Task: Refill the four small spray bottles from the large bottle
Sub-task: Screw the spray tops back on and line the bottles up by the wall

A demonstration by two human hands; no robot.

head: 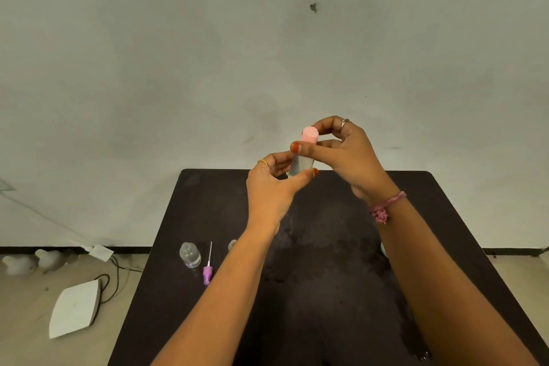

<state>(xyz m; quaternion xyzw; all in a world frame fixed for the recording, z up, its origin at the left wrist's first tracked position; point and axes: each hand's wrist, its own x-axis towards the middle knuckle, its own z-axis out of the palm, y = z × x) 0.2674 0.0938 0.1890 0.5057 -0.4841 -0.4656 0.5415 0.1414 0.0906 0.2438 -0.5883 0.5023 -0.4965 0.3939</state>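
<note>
I held a small spray bottle (301,164) up in the air above the far edge of the dark surface (326,276), well clear of it. My left hand (271,187) gripped its frosted body, fingers curled behind and thumb across the front. My right hand (344,151) pinched the pink cap (310,134) between thumb and fingers. On the surface to my left stood a clear open bottle (190,255), just beside a purple spray head (207,273) lying flat.

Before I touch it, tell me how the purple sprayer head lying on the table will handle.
The purple sprayer head looks small and plastic, so probably very light. Its thin dip tube may flex if pinched. It lies on its side on the table, so a nudge could roll it.
</note>
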